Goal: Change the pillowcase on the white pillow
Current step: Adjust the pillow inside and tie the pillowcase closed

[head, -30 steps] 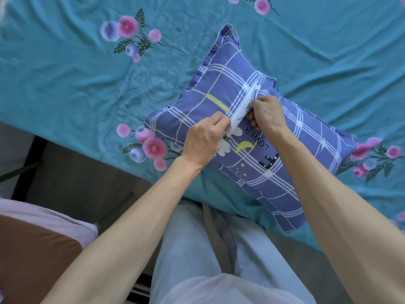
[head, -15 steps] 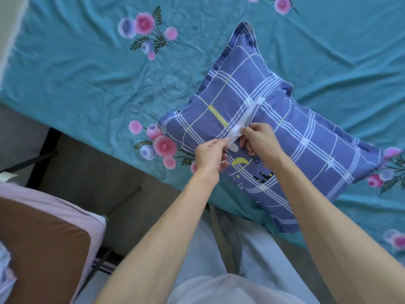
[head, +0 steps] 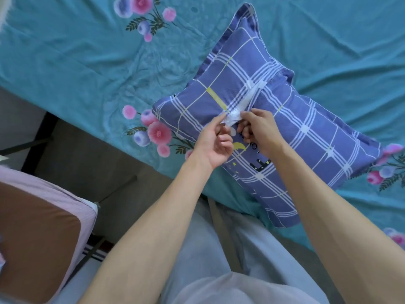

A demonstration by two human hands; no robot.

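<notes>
A person seen from their own head, looking down: both forearms are bare from the elbow to the left hand [head: 213,142] and the right hand [head: 258,128], with no sleeves, watch or rings showing. They wear loose, pale grey-blue trousers [head: 197,244] and a light, whitish top [head: 241,288] whose hem shows at the bottom edge. A flat beige-grey strap [head: 221,227] hangs down the front of the trousers.
</notes>
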